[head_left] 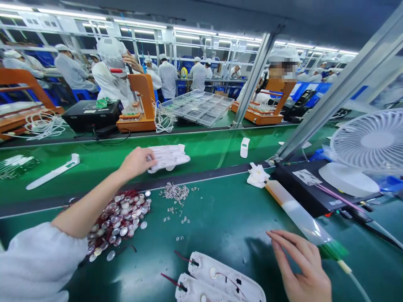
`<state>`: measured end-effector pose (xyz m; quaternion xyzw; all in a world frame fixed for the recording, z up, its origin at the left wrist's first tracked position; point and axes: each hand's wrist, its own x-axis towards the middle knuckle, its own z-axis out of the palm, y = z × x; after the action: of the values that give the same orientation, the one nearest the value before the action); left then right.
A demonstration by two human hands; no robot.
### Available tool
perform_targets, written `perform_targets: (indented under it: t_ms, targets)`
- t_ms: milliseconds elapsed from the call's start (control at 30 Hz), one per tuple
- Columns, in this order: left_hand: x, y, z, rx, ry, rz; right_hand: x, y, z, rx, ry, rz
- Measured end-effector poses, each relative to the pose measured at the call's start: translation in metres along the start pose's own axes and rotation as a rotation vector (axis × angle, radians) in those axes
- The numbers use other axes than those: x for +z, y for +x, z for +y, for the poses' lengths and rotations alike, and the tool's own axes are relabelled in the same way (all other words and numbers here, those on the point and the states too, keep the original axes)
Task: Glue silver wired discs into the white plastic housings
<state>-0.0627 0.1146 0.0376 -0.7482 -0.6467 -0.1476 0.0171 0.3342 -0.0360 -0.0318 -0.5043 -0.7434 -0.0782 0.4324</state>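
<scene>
My left hand (137, 162) reaches over the green conveyor belt, its fingers closed on the near end of a group of white plastic housings (168, 157). Whether the housings rest on the belt I cannot tell. My right hand (300, 266) is above the workbench at the lower right, fingers stretched out and nothing visible in them. To its left, two white housing shells (231, 279) lie with their insides up, with red wires and round discs fitted. Under my left forearm is a heap of round metallic discs with red wires (121, 218). Small clear plastic pieces (174, 191) lie beside it.
A large glue syringe (296, 209) with a white tissue (258, 175) at its tip lies right of centre, beside a black box (330, 191) and a white fan (374, 140). Single white parts (244, 147) lie on the belt (208, 147). Orange fixtures (141, 100) and co-workers stand beyond.
</scene>
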Motion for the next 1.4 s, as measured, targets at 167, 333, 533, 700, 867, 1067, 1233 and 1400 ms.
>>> perform_targets:
  t_ms: [167, 333, 533, 700, 867, 1067, 1233, 1400]
  targets:
    - [0.017, 0.022, -0.055, -0.169, 0.045, -0.012, 0.007, -0.004, 0.0, -0.001, -0.053, 0.015]
    - [0.026, 0.05, -0.059, -0.247, 0.035, -0.011, 0.008, -0.003, -0.003, -0.004, -0.079, -0.004]
    - [0.005, 0.012, 0.015, 0.039, -0.107, -0.093, 0.01, -0.001, -0.005, -0.01, -0.064, 0.045]
    - [-0.012, -0.1, 0.103, 0.533, -0.353, -0.566, 0.011, 0.0, -0.006, -0.004, -0.026, 0.054]
    - [-0.003, -0.149, 0.132, 0.606, -0.405, -0.618, 0.009, -0.002, -0.007, -0.008, -0.012, 0.066]
    - [0.012, -0.152, 0.14, 0.66, -0.255, -0.459, 0.007, -0.003, -0.008, -0.011, -0.024, 0.08]
    - [0.01, -0.134, 0.128, 0.637, -0.265, -0.325, 0.008, -0.004, -0.007, -0.028, -0.028, 0.08]
    - [0.006, -0.057, 0.065, 0.168, -0.181, -0.107, 0.009, -0.006, -0.006, 0.004, -0.017, 0.06]
